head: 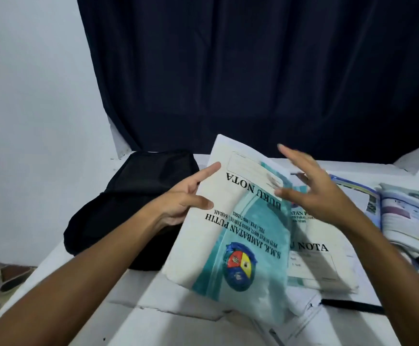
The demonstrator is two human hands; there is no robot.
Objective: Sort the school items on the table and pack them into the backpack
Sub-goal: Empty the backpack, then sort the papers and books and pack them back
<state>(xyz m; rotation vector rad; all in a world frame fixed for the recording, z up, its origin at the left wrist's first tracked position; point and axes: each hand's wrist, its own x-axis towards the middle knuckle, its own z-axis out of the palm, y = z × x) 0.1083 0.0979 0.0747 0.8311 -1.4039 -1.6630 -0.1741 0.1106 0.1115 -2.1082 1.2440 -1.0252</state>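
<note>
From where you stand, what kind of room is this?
Probably a home study corner: a white table against a dark curtain, with "Buku Nota" school notebooks, an open textbook and a black backpack.

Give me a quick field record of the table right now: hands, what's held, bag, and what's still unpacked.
left hand: left hand holds the raised notebook by its left edge, thumb on the cover
right hand: right hand open, fingers spread above the notebook, holding nothing
raised notebook: tilted, cover text upside down to the camera
backpack: black backpack lies at left on the table; I cannot tell if it is open
still out: second notebook flat below, open textbook at right, black pen near the front
packed: nothing visibly in the backpack
</note>
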